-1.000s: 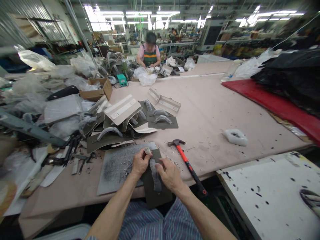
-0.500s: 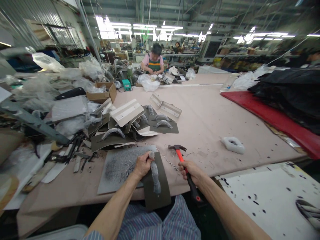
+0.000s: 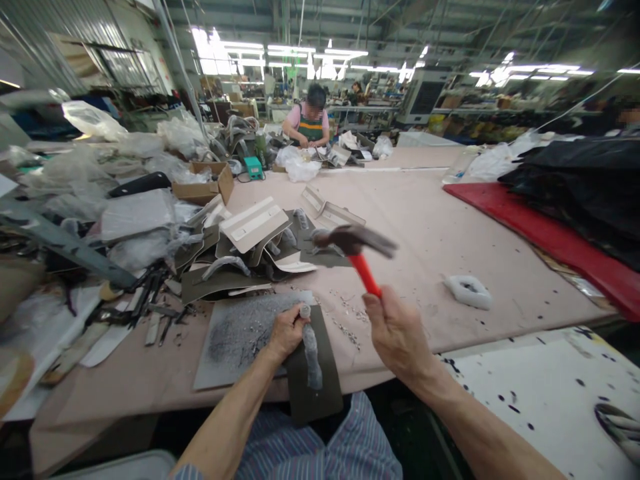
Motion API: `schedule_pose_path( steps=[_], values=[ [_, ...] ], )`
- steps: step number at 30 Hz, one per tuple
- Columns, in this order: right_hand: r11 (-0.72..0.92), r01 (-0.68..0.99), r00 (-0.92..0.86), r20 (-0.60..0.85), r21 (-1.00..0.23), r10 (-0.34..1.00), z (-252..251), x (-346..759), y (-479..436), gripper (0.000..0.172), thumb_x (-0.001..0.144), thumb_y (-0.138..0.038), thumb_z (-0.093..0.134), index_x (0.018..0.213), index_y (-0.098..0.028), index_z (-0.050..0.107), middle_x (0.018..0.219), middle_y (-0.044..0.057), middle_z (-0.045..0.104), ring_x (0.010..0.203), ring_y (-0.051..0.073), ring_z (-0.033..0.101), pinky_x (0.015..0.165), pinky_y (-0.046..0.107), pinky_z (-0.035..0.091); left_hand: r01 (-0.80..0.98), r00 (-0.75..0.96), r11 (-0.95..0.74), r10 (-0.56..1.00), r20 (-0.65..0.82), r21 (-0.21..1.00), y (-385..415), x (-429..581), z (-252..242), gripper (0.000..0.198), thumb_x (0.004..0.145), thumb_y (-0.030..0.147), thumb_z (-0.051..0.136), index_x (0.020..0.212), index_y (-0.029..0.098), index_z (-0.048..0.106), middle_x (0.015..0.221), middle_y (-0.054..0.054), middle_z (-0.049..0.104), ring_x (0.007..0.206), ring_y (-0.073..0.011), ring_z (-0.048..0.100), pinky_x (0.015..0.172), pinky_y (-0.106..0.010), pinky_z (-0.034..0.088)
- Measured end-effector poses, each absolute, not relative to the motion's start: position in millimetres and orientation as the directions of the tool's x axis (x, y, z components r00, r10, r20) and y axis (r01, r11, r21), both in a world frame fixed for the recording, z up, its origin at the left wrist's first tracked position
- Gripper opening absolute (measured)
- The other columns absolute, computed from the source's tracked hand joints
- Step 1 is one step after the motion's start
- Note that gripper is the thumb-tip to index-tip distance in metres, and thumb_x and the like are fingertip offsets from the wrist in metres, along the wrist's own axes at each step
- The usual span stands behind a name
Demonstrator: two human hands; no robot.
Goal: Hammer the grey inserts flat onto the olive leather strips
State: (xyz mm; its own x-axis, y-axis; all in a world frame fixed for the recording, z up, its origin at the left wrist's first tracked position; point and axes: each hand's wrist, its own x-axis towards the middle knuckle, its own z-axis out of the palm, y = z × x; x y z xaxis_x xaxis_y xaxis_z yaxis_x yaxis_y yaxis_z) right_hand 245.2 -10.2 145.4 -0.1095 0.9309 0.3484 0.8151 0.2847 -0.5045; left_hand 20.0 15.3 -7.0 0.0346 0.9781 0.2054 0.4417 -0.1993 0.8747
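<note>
My left hand [image 3: 289,331] is closed around a short metal punch [image 3: 305,310], whose round top shows above the fingers. It stands over the upper end of a plastic-wrapped handle [image 3: 313,360] on a dark olive panel [image 3: 325,340]. This panel overlaps a grey metal plate [image 3: 215,363] and hangs over the table's front edge. In my right hand [image 3: 400,330] is a claw hammer [image 3: 366,272], raised above the table to the right of the punch. Its head is blurred by motion. The punch's lower end is hidden by my fingers.
Several olive panels with wrapped handles [image 3: 227,265] are piled beyond the plate. Small metal rivets [image 3: 347,330] lie scattered to its right. Loose tools [image 3: 150,293] sit at the left. A white plastic bundle [image 3: 469,291] rests at the right. Across the table a person [image 3: 311,123] works.
My right hand has lifted the hammer up from low beside the panel, its head now higher and closer to view. My left hand and the punch stay in nearly the same place.
</note>
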Motion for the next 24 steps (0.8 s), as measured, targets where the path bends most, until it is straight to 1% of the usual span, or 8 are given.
schedule_pose_path(
  steps=[3, 7, 9, 12, 15, 18, 21, 24],
  values=[
    [0.270, 0.794, -0.071, 0.357, -0.545, 0.931, 131, 240, -17, 0.037, 0.103, -0.043, 0.025, 0.084, -0.023, 0.049, 0.061, 0.004, 0.057, 0.052, 0.017, 0.050, 0.054, 0.029, 0.034, 0.442, 0.020, -0.176, 0.982, 0.186, 0.880, 15, 20, -6, 0.017, 0.085, 0.022, 0.057, 0.093, 0.024, 0.071, 0.080, 0.000, 0.073, 0.077, -0.0183, 0.067, 0.073, -0.027, 0.047],
    [0.258, 0.877, -0.328, -0.112, -0.404, 0.938, 106, 247, -19, 0.029, 0.100, -0.039, 0.037, 0.086, -0.021, 0.056, 0.064, 0.005, 0.062, 0.052, 0.018, 0.053, 0.053, 0.030, 0.026, 0.453, 0.012, -0.149, 0.987, 0.161, 0.879, 15, 20, -6, 0.013, 0.083, 0.022, 0.059, 0.086, 0.024, 0.072, 0.078, 0.000, 0.073, 0.073, -0.0184, 0.066, 0.070, -0.026, 0.045],
    [0.192, 0.890, -0.283, -0.171, -0.414, 0.944, 97, 257, -13, 0.031, 0.102, -0.040, 0.036, 0.090, -0.021, 0.057, 0.070, 0.005, 0.064, 0.059, 0.019, 0.056, 0.056, 0.030, 0.029, 0.445, 0.014, -0.162, 0.985, 0.174, 0.881, 15, 20, -6, 0.016, 0.083, 0.021, 0.058, 0.090, 0.025, 0.072, 0.080, 0.000, 0.074, 0.076, -0.0186, 0.067, 0.073, -0.027, 0.046],
    [0.099, 0.877, -0.214, -0.196, -0.471, 0.957, 76, 274, 1, 0.037, 0.104, -0.038, 0.029, 0.087, -0.019, 0.057, 0.075, 0.005, 0.065, 0.069, 0.019, 0.060, 0.061, 0.029, 0.035, 0.427, 0.012, -0.170, 0.983, 0.182, 0.888, 15, 20, -6, 0.020, 0.084, 0.020, 0.058, 0.097, 0.025, 0.072, 0.083, 0.000, 0.075, 0.080, -0.0191, 0.069, 0.076, -0.027, 0.048],
    [0.004, 0.918, -0.105, -0.234, -0.397, 0.967, 46, 284, 9, 0.035, 0.103, -0.033, 0.031, 0.092, -0.017, 0.060, 0.082, 0.009, 0.067, 0.077, 0.023, 0.064, 0.067, 0.031, 0.042, 0.432, 0.022, -0.168, 0.984, 0.175, 0.886, 15, 20, -4, 0.016, 0.084, 0.022, 0.059, 0.094, 0.023, 0.071, 0.081, 0.000, 0.074, 0.078, -0.0189, 0.068, 0.074, -0.027, 0.049],
    [0.009, 0.949, -0.036, -0.082, -0.316, 0.996, 27, 271, 6, 0.032, 0.099, -0.033, 0.040, 0.114, -0.012, 0.059, 0.109, 0.020, 0.066, 0.099, 0.031, 0.064, 0.082, 0.041, 0.047, 0.427, 0.020, -0.168, 0.984, 0.176, 0.888, 14, 20, -4, 0.014, 0.084, 0.023, 0.060, 0.093, 0.023, 0.071, 0.080, 0.000, 0.073, 0.075, -0.0180, 0.067, 0.072, -0.026, 0.049],
    [0.180, 0.872, -0.134, 0.130, -0.456, 0.982, 30, 229, -11, 0.049, 0.097, -0.040, 0.048, 0.137, -0.012, 0.047, 0.134, 0.021, 0.056, 0.122, 0.033, 0.056, 0.100, 0.044, 0.045, 0.410, 0.010, -0.175, 0.982, 0.187, 0.895, 14, 21, -4, 0.016, 0.083, 0.023, 0.061, 0.095, 0.021, 0.072, 0.081, 0.000, 0.074, 0.076, -0.0173, 0.067, 0.074, -0.026, 0.049],
    [0.272, 0.773, -0.309, 0.035, -0.572, 0.951, 37, 174, -36, 0.054, 0.095, -0.032, 0.051, 0.144, -0.014, 0.042, 0.129, 0.018, 0.062, 0.115, 0.028, 0.063, 0.096, 0.037, 0.049, 0.385, -0.050, -0.147, 0.982, 0.180, 0.911, 16, 20, -6, 0.015, 0.080, 0.026, 0.064, 0.091, 0.020, 0.072, 0.077, 0.000, 0.073, 0.073, -0.0165, 0.066, 0.071, -0.025, 0.050]
  ],
)
